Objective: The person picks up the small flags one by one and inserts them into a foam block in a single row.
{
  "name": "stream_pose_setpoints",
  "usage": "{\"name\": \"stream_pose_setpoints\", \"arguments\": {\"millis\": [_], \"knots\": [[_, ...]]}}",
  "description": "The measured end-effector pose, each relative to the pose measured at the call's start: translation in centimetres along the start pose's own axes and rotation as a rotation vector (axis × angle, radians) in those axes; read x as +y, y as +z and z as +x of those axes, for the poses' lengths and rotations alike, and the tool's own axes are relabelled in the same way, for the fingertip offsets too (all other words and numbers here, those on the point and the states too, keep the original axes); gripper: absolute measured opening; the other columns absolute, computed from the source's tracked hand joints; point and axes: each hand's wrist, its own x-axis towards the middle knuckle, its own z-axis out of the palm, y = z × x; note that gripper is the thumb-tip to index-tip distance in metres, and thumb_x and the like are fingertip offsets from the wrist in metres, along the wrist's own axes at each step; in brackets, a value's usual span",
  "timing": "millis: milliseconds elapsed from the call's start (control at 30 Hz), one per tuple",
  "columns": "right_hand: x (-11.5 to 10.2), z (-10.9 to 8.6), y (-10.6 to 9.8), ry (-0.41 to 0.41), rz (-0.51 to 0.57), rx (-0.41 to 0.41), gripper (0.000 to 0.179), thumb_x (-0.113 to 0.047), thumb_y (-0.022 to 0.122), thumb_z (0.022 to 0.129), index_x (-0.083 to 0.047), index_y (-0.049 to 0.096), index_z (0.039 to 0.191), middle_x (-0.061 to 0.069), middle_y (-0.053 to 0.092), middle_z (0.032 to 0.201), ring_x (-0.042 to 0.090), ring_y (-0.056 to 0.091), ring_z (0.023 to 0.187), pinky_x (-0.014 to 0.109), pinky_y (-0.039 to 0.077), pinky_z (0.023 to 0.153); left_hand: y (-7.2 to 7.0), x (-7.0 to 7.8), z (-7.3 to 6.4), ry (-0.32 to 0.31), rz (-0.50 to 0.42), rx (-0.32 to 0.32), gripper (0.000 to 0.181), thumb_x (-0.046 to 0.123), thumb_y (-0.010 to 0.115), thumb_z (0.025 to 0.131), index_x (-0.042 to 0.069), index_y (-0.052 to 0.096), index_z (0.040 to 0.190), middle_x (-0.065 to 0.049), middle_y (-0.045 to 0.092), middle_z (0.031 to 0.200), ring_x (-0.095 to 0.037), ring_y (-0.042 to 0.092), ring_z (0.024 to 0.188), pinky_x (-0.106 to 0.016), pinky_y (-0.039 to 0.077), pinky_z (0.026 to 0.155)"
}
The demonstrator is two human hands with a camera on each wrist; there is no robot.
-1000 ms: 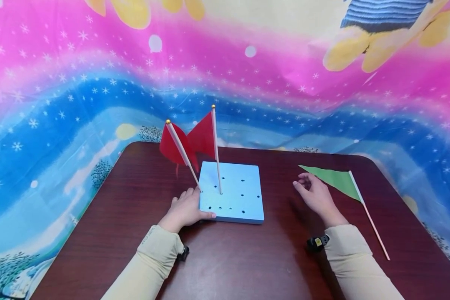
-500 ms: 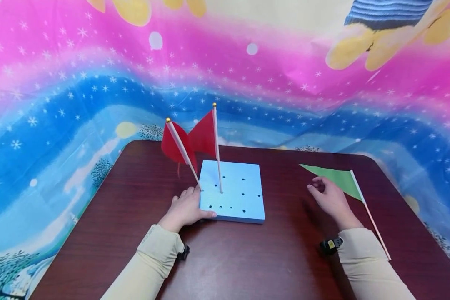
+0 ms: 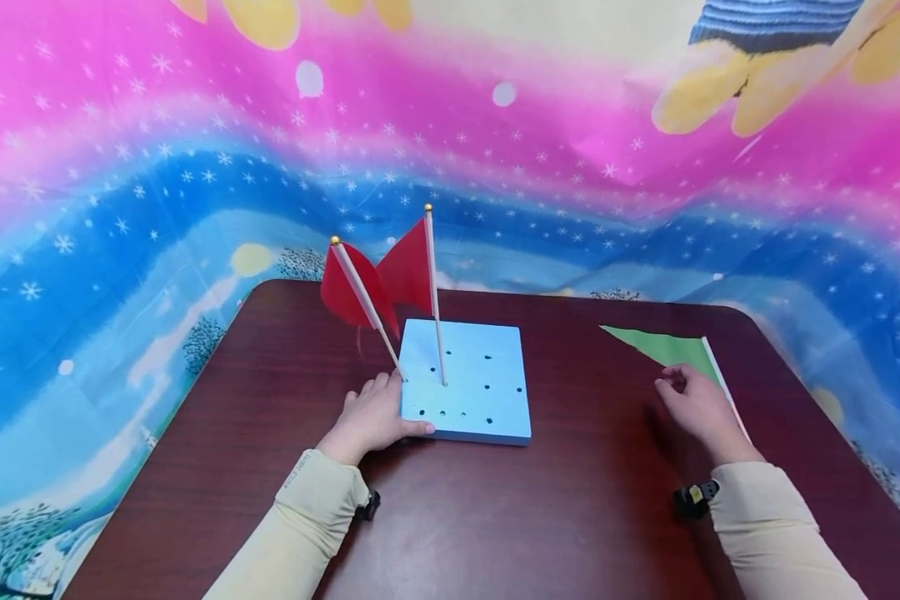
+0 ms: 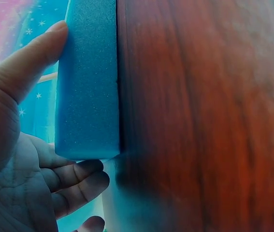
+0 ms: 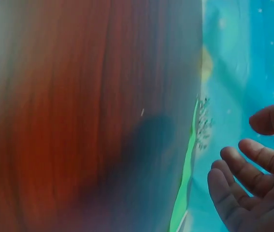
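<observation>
A square light-blue board (image 3: 468, 379) with several small holes lies on the table. My left hand (image 3: 375, 414) grips its near left corner; the left wrist view shows the thumb (image 4: 42, 50) at the front face's top edge and the fingers (image 4: 81, 188) along the side. Two red flags stand in the board's holes: one flag (image 3: 407, 268) nearly upright, the other flag (image 3: 348, 287) tilted left by the hand. My right hand (image 3: 701, 408) hovers over a green flag (image 3: 671, 348) lying on the table, fingers loosely bent, holding nothing. It hides part of the flag's stick.
The dark wood table (image 3: 562, 517) has rounded far corners. A colourful cloth backdrop (image 3: 570, 208) hangs right behind the table and down its sides. Each wrist carries a small black camera, such as the right one (image 3: 693, 500).
My right hand has moved right and slightly nearer to me, from beside the green flag's tip to over its cloth and stick. The left hand, board and red flags stay put.
</observation>
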Motion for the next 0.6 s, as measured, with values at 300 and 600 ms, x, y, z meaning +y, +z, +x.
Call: {"name": "stream_pose_setpoints", "arguments": {"millis": [300, 600], "knots": [[3.5, -0.6, -1.9, 0.114, -0.053, 0.009, 0.042, -0.017, 0.05, 0.102, 0.017, 0.051, 0.125, 0.037, 0.059, 0.115, 0.053, 0.056, 0.103, 0.063, 0.046, 0.085, 0.0, 0.0, 0.1, -0.001, -0.002, -0.002, 0.102, 0.053, 0.087, 0.077, -0.002, 0.043, 0.15, -0.019, 0.055, 0.136, -0.035, 0.051, 0.125, -0.059, 0.04, 0.098], [6.7, -1.1, -3.3, 0.177, -0.091, 0.027, 0.041, -0.016, 0.05, 0.097, 0.018, 0.052, 0.12, 0.039, 0.059, 0.112, 0.051, 0.057, 0.095, 0.06, 0.047, 0.079, 0.0, 0.1, 0.0, 0.001, 0.002, 0.003, 0.101, 0.053, 0.087, 0.077, -0.002, 0.044, 0.15, -0.018, 0.056, 0.134, -0.035, 0.052, 0.124, -0.059, 0.041, 0.098]]}}
